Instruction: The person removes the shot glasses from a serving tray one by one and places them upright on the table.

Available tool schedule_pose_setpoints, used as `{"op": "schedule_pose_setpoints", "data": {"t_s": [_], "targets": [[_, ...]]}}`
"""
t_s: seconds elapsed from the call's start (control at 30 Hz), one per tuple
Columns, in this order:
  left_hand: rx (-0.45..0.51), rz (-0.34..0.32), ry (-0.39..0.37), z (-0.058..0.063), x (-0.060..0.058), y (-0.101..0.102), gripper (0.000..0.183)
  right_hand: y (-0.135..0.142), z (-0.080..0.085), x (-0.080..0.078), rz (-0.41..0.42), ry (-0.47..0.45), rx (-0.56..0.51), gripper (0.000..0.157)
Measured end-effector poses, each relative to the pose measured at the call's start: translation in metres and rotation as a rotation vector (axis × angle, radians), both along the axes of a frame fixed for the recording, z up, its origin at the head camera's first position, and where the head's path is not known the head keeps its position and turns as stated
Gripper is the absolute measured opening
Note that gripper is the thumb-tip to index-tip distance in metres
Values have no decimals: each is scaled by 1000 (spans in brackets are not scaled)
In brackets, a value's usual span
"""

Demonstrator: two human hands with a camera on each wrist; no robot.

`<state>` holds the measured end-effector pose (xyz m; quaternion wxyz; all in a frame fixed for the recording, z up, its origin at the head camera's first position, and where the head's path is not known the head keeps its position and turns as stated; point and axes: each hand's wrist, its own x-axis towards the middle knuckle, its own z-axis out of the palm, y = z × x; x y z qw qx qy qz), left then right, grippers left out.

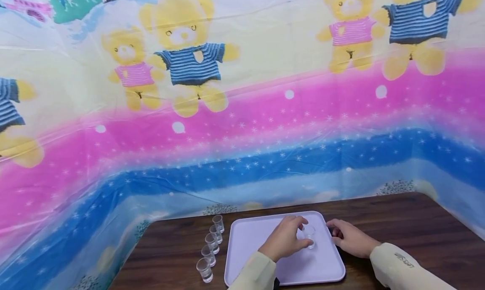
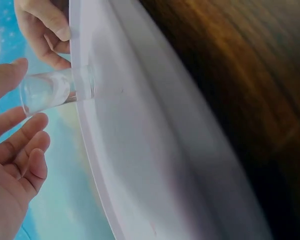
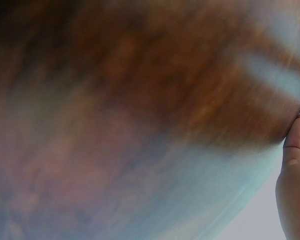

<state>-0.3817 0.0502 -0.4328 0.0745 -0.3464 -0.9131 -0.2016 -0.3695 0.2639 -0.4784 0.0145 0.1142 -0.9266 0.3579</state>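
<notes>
The left hand (image 1: 283,238) curls its fingers (image 2: 25,145) loosely about a small clear glass cup (image 1: 309,235) standing upright on the pale lilac plastic tray (image 1: 265,256), though I cannot tell whether they actually pinch it or just frame it. The right hand (image 1: 348,238) rests with relaxed fingers against the tray's right edge, seemingly to steady it on the dark wooden table (image 1: 409,222). Five more small clear glasses (image 1: 210,248) stand in a row just left of the tray.
</notes>
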Motion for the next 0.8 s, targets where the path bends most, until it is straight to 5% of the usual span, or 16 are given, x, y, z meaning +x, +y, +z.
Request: {"op": "schedule_pose_setpoints", "data": {"t_s": [0.8], "targets": [[-31, 19, -79, 8, -5, 7, 30, 3, -3, -4, 41, 9, -4, 34]]}}
